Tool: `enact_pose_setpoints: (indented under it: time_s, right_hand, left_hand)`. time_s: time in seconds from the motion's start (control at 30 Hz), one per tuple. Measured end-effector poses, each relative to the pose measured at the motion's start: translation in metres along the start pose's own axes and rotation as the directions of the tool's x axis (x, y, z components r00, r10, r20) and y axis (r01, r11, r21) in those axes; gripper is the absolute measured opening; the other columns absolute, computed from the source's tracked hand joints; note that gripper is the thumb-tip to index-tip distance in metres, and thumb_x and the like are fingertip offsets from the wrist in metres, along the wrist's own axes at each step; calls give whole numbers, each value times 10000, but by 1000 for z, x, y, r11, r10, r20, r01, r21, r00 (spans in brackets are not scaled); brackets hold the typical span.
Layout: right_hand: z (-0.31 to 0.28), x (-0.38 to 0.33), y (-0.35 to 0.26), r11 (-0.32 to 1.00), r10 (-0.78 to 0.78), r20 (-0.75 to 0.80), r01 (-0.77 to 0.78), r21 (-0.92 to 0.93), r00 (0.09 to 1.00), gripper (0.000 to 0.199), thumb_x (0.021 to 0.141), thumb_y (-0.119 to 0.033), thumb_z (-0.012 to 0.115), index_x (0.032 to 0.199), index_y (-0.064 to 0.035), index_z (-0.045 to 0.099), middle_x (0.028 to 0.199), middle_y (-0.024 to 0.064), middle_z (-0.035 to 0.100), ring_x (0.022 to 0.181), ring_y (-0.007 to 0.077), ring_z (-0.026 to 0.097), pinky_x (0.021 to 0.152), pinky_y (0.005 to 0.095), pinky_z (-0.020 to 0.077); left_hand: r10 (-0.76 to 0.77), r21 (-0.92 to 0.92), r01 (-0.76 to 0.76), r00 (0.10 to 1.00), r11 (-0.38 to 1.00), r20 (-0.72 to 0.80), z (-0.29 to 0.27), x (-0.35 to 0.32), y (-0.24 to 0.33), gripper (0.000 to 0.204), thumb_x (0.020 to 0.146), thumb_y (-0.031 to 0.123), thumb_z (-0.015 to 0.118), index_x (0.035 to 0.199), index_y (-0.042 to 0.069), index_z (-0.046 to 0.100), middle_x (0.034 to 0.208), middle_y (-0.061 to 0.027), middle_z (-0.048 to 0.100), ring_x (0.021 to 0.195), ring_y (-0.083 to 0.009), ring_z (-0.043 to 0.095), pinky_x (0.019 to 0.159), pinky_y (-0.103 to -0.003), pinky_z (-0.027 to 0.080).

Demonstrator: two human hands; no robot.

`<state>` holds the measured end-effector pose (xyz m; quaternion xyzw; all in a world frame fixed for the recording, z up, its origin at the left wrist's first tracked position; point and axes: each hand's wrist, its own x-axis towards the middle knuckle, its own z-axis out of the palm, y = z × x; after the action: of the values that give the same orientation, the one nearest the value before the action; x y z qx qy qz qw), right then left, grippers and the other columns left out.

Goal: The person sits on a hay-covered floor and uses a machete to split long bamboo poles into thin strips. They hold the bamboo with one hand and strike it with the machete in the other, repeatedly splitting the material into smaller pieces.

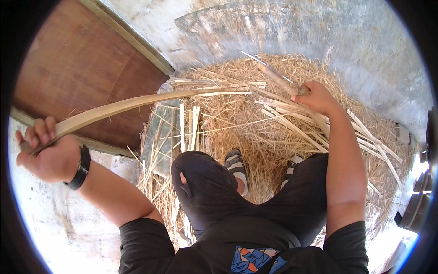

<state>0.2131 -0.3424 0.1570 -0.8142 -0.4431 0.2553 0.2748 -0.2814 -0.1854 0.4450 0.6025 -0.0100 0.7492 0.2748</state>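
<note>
Long bamboo strip (137, 104) gripped at 9 o'clock by closed left hand (48, 153); blade handle (278, 80) clenched by right hand (317, 98) at 1 o'clock. Split strips (301, 123) and shavings (237, 132) piled; strip judged part-shaved.

A rough grey concrete floor (292, 32) carries everything here. A wide heap of dry straw-like shavings (237, 118) lies on it, reaching toward the wall at the far side. Pale split bamboo strips (292, 123) lie scattered across the heap, most on its right part. Two sandalled feet (235, 164) stand in the heap's near part. A greenish flat sheet (162, 137) lies at its left edge.
</note>
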Motion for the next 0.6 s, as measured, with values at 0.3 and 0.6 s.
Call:
enact_pose_setpoints:
  time_s: [0.3, 0.6]
  right_hand:
    - [0, -14, -30, 991, -37, 92, 25, 133, 995, 534, 825, -465, 800, 1048, 8, 697, 966, 156, 687, 840, 232, 658, 776, 385, 520]
    - [14, -26, -52, 967, -243, 173, 225, 117, 955, 418, 908, -432, 740, 844, -30, 647, 880, 98, 686, 707, 179, 605, 687, 371, 488]
  left_hand:
    - [-148, -242, 203, 962, 949, 228, -18, 3, 5, 438, 992, 495, 422, 938, 73, 526, 647, 13, 419, 545, -136, 357, 531, -296, 325]
    - [-161, -300, 246, 947, 922, 279, -51, 17, 73, 241, 828, 270, 493, 654, 143, 383, 622, -7, 381, 558, -150, 347, 556, -311, 309]
